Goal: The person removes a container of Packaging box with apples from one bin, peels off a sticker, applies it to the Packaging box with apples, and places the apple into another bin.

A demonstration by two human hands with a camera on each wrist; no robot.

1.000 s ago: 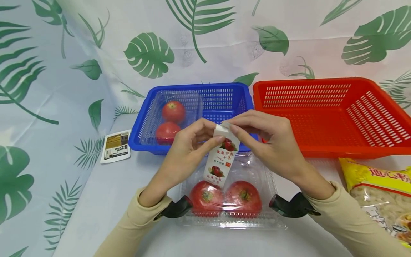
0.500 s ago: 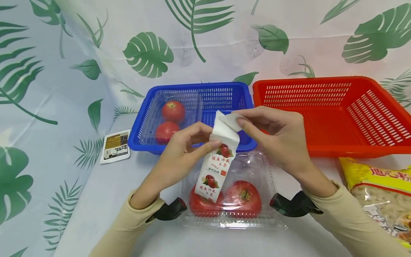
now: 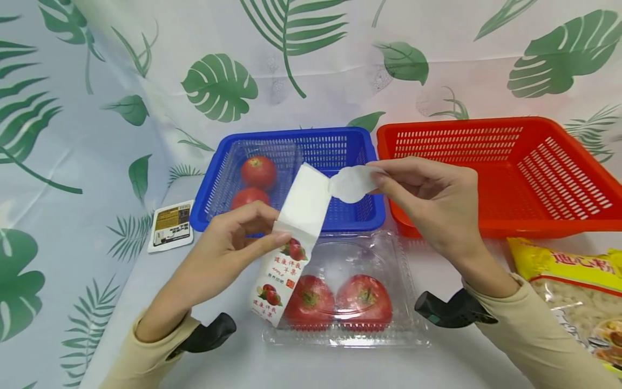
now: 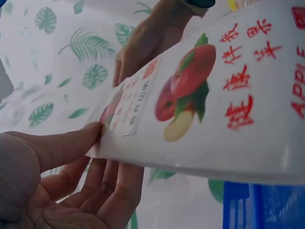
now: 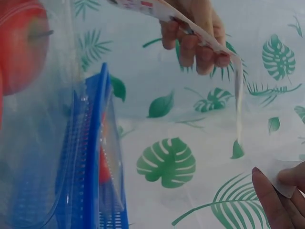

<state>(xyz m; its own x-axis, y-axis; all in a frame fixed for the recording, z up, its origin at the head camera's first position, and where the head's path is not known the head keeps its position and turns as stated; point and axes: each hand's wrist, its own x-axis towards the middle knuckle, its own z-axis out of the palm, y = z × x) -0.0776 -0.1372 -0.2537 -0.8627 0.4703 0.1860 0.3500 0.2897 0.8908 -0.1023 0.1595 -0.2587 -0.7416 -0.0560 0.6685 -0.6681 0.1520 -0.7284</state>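
"State hand status and material position."

"My left hand (image 3: 211, 259) pinches the label strip (image 3: 283, 270) over the left edge of the clear container (image 3: 345, 339); 2 apples (image 3: 365, 302) sit inside. My right hand (image 3: 437, 204) pinches 1 white-faced sticker (image 3: 352, 185), seen against the blue basket (image 3: 291, 133). Full separation: cannot tell."

"Failure modes?"

"Tearing, if both pieces are joined and I pull quickly. Self-adhesion, if slack lets the sticker fold."

The left fingers (image 3: 250, 212) partly hide an apple (image 3: 247, 196) beyond; the head view crops a pasta bag (image 3: 580, 289) right of the right fingers (image 3: 415, 167).
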